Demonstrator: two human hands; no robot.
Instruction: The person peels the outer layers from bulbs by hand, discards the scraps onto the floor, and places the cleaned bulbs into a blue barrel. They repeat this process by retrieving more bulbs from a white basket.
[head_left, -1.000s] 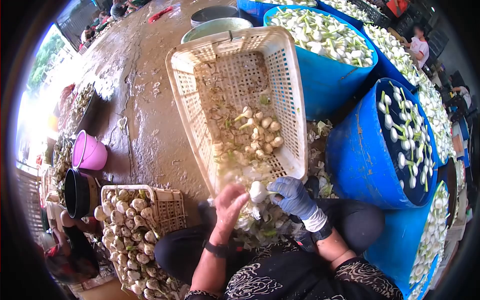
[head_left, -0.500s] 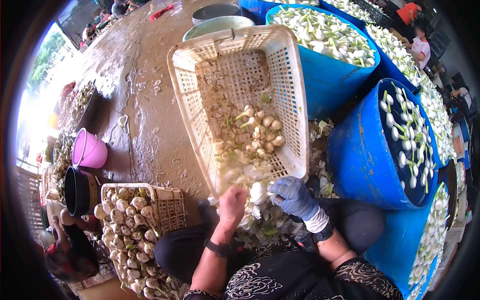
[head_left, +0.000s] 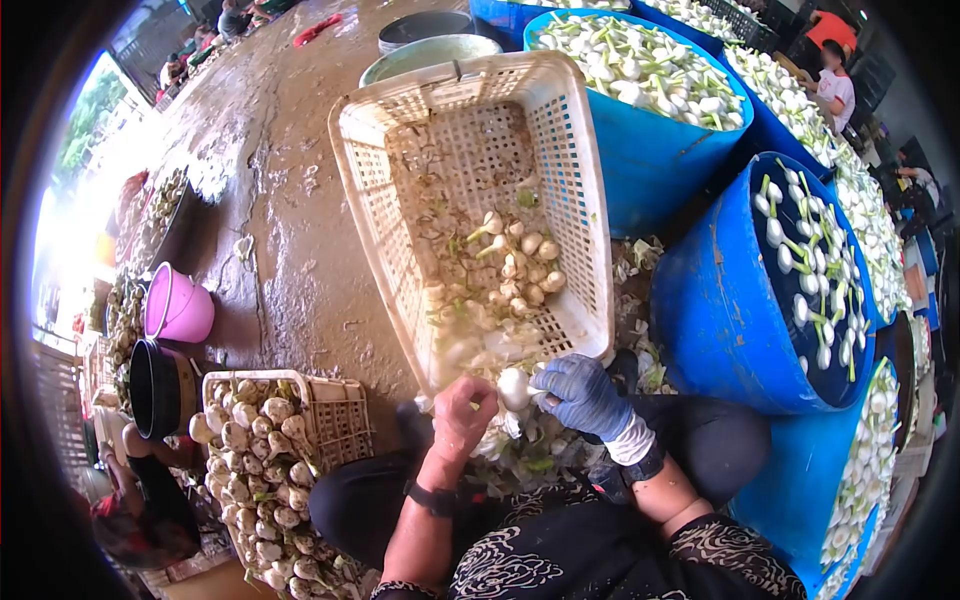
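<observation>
My right hand (head_left: 581,395), in a blue glove, grips a white onion bulb (head_left: 514,388) just below the near rim of a tilted cream plastic crate (head_left: 575,200). My bare left hand (head_left: 462,412) is curled closed right beside the bulb, touching its left side. Inside the crate lie several unpeeled bulbs (head_left: 520,265) among skins and green scraps. A heap of peelings (head_left: 520,445) sits between my knees under both hands.
A smaller crate of unpeeled bulbs (head_left: 262,460) stands at my lower left. Blue barrels of peeled bulbs (head_left: 800,280) ring the right side and another barrel (head_left: 640,70) stands behind the crate. A pink bucket (head_left: 178,305) and a black pot (head_left: 155,385) are on the wet floor at left. Other people sit far right.
My left hand's fingers have closed from loosely spread to curled against the bulb. The bulb stays in my right hand and both hands barely shift.
</observation>
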